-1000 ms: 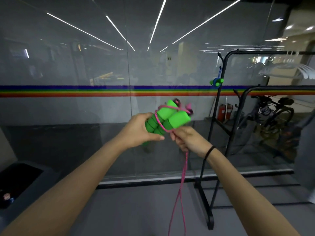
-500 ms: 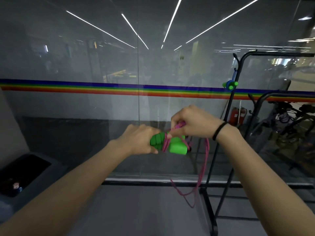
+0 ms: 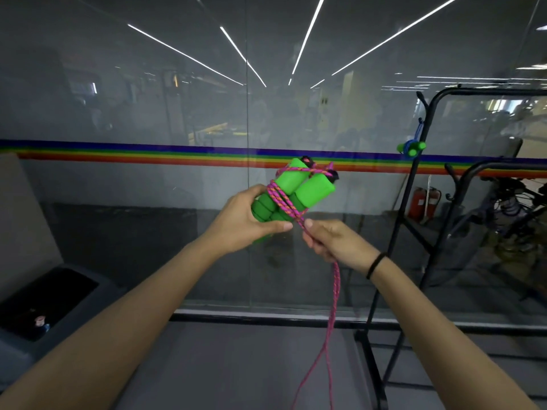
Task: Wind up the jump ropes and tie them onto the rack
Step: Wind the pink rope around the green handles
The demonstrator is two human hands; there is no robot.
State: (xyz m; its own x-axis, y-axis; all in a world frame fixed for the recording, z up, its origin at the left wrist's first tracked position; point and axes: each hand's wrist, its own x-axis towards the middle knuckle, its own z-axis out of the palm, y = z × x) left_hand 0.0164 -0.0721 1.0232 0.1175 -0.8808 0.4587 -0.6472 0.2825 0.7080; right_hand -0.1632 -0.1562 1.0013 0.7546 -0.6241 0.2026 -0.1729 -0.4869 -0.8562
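At the centre of our view we see a pair of bright green foam jump-rope handles (image 3: 299,187) lying side by side, tilted so their black-capped ends point toward 1 o'clock. The person's left hand (image 3: 248,220) wraps round their lower ends from the 9 o'clock side, thumb laid across the front. A pink braided cord (image 3: 280,199) flecked with orange runs in several turns round the middle of both handles.

At 4 o'clock from the bundle the right hand (image 3: 331,241), with a black band (image 3: 374,266) on its wrist, pinches the cord where it leaves the wraps. The two hands are close together, almost touching. Below the right hand we see the cord drop in two strands toward 6 o'clock and out of frame.

At 3 o'clock stands a black tubular metal rack (image 3: 371,371), well apart from the hands. On its post, toward 2 o'clock, hangs a second green-handled jump rope (image 3: 410,147) bound with blue cord. Behind it all we see a glass wall with a rainbow stripe (image 3: 148,152), and at 8 o'clock a dark grey bin (image 3: 17,359).
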